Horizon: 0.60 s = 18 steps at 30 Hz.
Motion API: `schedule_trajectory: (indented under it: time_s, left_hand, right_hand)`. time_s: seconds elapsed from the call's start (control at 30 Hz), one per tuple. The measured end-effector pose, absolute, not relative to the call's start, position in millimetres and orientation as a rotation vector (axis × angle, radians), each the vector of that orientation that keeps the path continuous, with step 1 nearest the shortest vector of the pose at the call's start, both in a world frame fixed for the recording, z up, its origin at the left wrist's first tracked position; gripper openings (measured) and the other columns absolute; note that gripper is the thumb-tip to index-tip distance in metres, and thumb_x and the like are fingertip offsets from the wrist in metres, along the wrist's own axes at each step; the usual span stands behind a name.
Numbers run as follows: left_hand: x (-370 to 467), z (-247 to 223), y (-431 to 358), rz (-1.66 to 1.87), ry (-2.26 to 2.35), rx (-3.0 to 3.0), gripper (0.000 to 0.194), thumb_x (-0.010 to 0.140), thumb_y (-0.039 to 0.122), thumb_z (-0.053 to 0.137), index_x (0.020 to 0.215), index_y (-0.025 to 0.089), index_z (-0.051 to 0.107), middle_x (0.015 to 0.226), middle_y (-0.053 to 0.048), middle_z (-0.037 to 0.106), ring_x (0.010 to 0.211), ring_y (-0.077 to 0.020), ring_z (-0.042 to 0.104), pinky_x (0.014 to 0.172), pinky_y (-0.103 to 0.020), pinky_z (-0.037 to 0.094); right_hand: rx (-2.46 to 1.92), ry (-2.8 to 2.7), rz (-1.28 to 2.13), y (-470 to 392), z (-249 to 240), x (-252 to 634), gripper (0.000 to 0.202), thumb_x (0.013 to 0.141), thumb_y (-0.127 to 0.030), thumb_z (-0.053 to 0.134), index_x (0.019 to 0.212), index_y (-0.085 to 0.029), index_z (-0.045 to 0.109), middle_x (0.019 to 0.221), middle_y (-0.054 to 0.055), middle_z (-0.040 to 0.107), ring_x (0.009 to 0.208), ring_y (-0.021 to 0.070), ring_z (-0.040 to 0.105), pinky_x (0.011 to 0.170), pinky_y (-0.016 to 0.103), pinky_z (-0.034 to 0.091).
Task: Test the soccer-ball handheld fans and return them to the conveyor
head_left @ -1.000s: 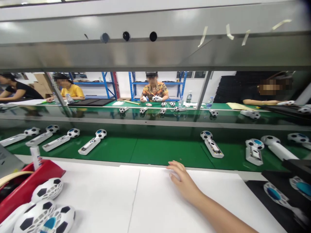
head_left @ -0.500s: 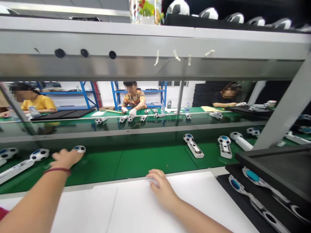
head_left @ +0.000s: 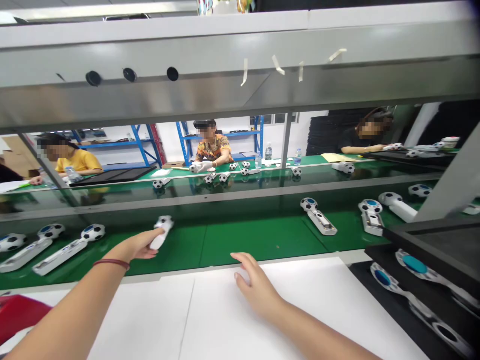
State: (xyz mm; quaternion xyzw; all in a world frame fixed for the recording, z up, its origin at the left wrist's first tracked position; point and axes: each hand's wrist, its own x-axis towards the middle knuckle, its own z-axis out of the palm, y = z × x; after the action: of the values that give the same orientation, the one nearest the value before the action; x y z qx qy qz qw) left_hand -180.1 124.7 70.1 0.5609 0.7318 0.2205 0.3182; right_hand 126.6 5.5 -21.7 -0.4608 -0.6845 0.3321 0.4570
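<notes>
Above the green work surface (head_left: 240, 245), at centre left, my left hand (head_left: 144, 243) grips a white device (head_left: 162, 232) with a football-patterned head. The device's head points up and away from me. My right hand (head_left: 258, 285) hovers over or rests on the white sheet (head_left: 221, 320), thumb and fingers apart, holding nothing. Left of my left hand lie similar devices (head_left: 71, 250) with football heads. On the right side of the green surface are further devices, one with its inner parts showing (head_left: 318, 215).
Black trays (head_left: 442, 250) with blue-lensed white parts (head_left: 412, 262) stand at the right. A metal shelf beam (head_left: 225, 90) crosses overhead, with a slanted post (head_left: 450, 175) at right. Across the bench, three people sit; one wears white gloves. A red object (head_left: 22, 317) lies at lower left.
My left hand has lifted the device off the green surface and brought it to the right, towards me. My right hand's fingers have spread a little. The view has shifted.
</notes>
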Motion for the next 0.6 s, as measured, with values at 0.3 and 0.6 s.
schedule_trajectory:
  time_s: [0.3,0.6]
  left_hand:
    - [-24,92,27,0.448,1.563,2.064,0.03,0.071,0.043,0.051,0.09,0.019,0.05,0.077,-0.005,0.059,0.063,-0.0204,0.055,0.054,-0.029,0.043]
    - [-144,133,116,0.398,2.227,2.321,0.049,0.077,0.035,0.047,0.114,0.003,0.05,0.13,-0.026,0.034,0.122,-0.0409,0.027,0.099,-0.051,0.021]
  right_hand:
    - [-0.729,-0.634,1.685,39,30,100,0.048,0.082,-0.055,0.036,0.106,-0.016,0.05,0.107,0.011,0.06,0.098,0.0218,0.059,0.08,0.035,0.049]
    - [-0.765,-0.279,1.645,62,28,144,0.05,0.071,-0.063,0.049,0.085,-0.016,0.056,0.078,0.005,0.063,0.081,0.025,0.064,0.072,0.039,0.052]
